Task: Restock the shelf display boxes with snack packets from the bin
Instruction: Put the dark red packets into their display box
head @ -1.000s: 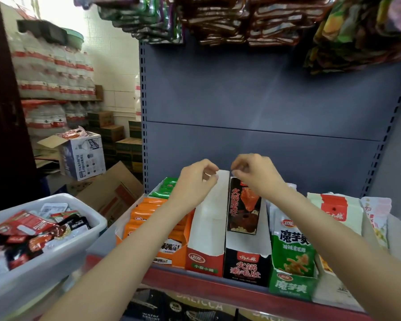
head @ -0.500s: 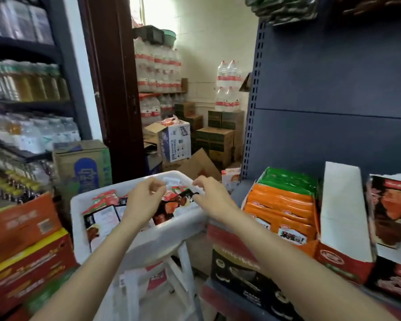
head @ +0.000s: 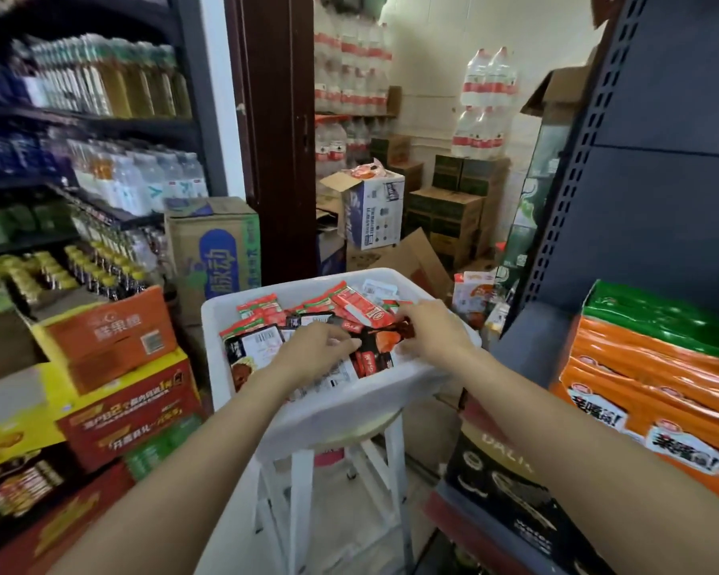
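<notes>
bright and washed out at the back wall (head: 428, 68), with soft daylight from the room behind. dimmer up front, only faint shadow under the white bin (head: 341, 412). smeared with motion blur on the left, worst on the drink bottles (head: 100, 80) and lower cartons (head: 121, 417). bent by the wide lens at the edges, with the shelf upright (head: 578, 151) leaning. sharper near the middle, print on the snack packets (head: 349, 305) still soft. no hard glare.
</notes>
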